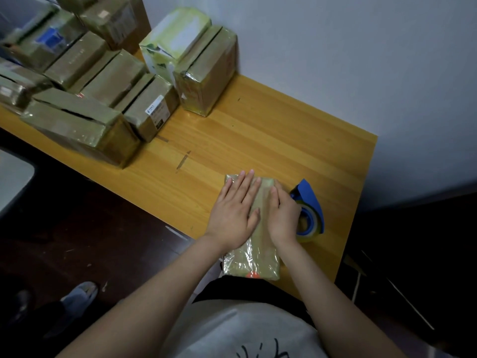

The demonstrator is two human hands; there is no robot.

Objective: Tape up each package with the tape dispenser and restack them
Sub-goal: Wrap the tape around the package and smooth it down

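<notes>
Wooden table (258, 130) holds our package (253, 264) at six o'clock, our left hand (235, 210) and right hand (282, 215) pressing it with straight fingers (247, 184); we should likely rub firmly outward to seal it, tape dispenser (313, 202) lying at its three o'clock.

A small parcel-packing corner, home or office unclear: a wooden worktop (258, 130) against a plain white wall (335, 60), taped cardboard parcels (111, 78) crowded at ten o'clock, one bearing a shipping label (155, 107).
</notes>
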